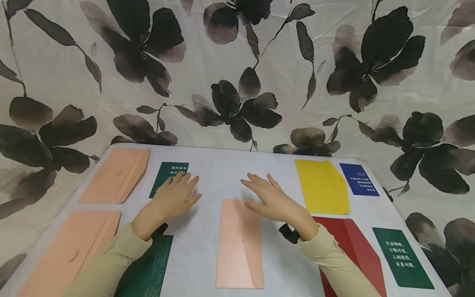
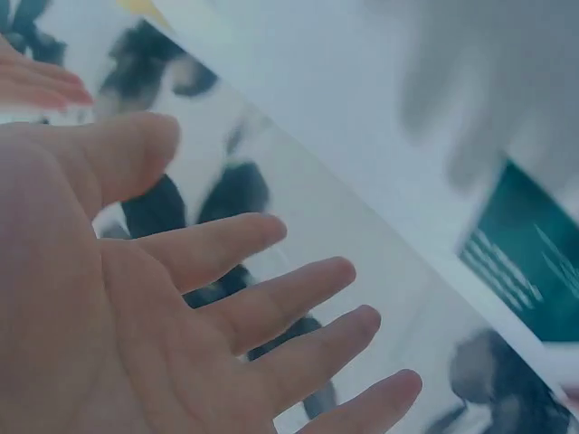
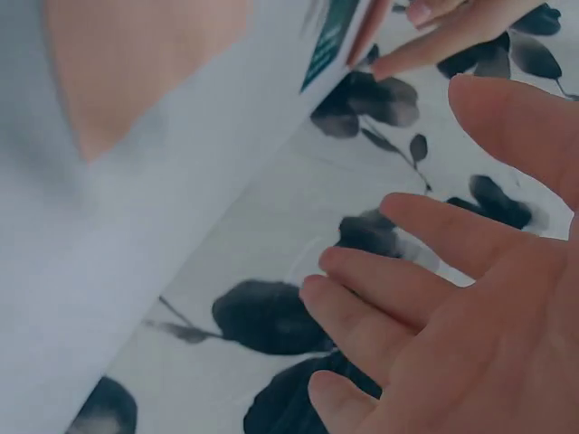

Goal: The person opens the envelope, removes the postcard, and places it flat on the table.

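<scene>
Both hands hover over the white table with fingers spread, holding nothing. In the head view the left hand (image 1: 174, 197) overlaps the lower part of a small green card (image 1: 168, 171) with white writing. Its palm and straight fingers (image 2: 298, 294) show in the left wrist view. The right hand (image 1: 272, 198) hangs over the upper right end of a pink envelope (image 1: 233, 247) lying upright at the middle front. In the right wrist view the right palm (image 3: 488, 325) faces the camera, fingers apart. A larger green card (image 1: 148, 268) lies partly under the left sleeve.
Two peach envelopes (image 1: 115, 175) lie at the left. On the right are a yellow envelope (image 1: 323, 187), a blue card (image 1: 359, 179), a red envelope (image 1: 352, 243) partly behind the right sleeve, and a green card (image 1: 402, 258). Behind the table (image 1: 222, 173) hangs a floral cloth (image 1: 289, 70).
</scene>
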`<state>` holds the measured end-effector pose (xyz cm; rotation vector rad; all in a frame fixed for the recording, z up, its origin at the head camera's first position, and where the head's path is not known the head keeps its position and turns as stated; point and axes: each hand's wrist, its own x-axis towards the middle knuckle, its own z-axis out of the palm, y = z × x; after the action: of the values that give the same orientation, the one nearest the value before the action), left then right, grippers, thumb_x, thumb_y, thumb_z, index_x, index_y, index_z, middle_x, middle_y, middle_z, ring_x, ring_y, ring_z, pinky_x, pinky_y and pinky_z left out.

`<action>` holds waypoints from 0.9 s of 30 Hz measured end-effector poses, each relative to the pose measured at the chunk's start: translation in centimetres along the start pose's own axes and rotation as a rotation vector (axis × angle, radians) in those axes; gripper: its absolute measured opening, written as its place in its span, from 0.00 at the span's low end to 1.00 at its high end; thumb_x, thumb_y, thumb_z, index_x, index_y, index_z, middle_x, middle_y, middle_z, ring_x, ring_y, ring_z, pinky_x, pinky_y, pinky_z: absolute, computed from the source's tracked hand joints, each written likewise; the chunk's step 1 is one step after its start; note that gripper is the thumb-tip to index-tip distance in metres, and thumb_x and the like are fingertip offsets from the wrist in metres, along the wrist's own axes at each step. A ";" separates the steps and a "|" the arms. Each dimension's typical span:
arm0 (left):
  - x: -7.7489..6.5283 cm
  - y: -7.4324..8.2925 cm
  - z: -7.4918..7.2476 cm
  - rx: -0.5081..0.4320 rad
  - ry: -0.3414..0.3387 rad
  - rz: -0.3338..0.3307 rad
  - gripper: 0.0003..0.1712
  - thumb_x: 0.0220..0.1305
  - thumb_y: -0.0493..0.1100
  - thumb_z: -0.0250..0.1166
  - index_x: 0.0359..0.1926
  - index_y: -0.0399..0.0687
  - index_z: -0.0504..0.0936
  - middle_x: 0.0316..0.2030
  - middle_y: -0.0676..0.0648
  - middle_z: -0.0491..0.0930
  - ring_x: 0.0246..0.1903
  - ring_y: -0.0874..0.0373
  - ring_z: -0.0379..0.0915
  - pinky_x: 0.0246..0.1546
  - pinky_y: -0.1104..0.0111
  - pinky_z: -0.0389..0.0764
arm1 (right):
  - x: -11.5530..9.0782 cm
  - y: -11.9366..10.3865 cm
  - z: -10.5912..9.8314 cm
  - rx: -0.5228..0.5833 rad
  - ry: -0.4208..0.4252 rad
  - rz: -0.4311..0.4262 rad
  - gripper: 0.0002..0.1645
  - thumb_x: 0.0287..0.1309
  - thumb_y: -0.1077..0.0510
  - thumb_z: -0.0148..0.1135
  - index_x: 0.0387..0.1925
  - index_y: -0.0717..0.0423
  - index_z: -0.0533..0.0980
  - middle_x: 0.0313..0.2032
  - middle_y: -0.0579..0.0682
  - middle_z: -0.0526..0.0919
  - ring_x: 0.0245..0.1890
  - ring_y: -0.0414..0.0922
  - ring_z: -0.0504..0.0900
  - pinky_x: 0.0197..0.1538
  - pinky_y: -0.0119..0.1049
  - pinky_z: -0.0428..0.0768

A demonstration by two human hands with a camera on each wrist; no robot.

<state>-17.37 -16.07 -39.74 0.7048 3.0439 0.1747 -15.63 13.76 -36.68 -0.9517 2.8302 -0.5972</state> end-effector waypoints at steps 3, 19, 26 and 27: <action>0.0 1.7 0.7 -0.027 -0.035 0.042 0.39 0.72 0.60 0.54 0.72 0.36 0.64 0.69 0.29 0.62 0.70 0.30 0.52 0.63 0.36 0.58 | -1.8 0.6 0.0 0.005 0.036 0.024 0.36 0.68 0.50 0.60 0.72 0.59 0.64 0.72 0.62 0.60 0.73 0.56 0.58 0.73 0.60 0.41; -2.1 9.5 4.5 -0.107 -0.227 0.212 0.75 0.42 0.81 0.66 0.74 0.29 0.54 0.73 0.25 0.45 0.73 0.29 0.37 0.70 0.43 0.48 | -7.9 -1.4 5.6 0.018 -0.029 0.231 0.52 0.60 0.46 0.68 0.71 0.75 0.56 0.71 0.72 0.57 0.72 0.62 0.57 0.70 0.61 0.54; -2.2 10.6 5.0 -0.013 -0.231 0.232 0.78 0.36 0.84 0.66 0.74 0.31 0.55 0.73 0.24 0.45 0.73 0.30 0.39 0.70 0.44 0.52 | -8.4 -2.6 7.2 0.032 -0.111 0.244 0.57 0.60 0.41 0.67 0.71 0.77 0.52 0.71 0.74 0.53 0.73 0.65 0.53 0.69 0.63 0.54; -2.3 10.7 5.0 -0.004 -0.235 0.232 0.78 0.35 0.84 0.67 0.74 0.31 0.56 0.73 0.24 0.46 0.73 0.30 0.40 0.70 0.45 0.53 | -8.3 -2.7 7.4 0.032 -0.117 0.249 0.57 0.59 0.41 0.67 0.71 0.77 0.52 0.71 0.75 0.53 0.72 0.65 0.54 0.69 0.63 0.54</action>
<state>-10.48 -6.98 -43.58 0.9998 2.7344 0.0926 -5.85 14.28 -42.69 -0.5936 2.7652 -0.5359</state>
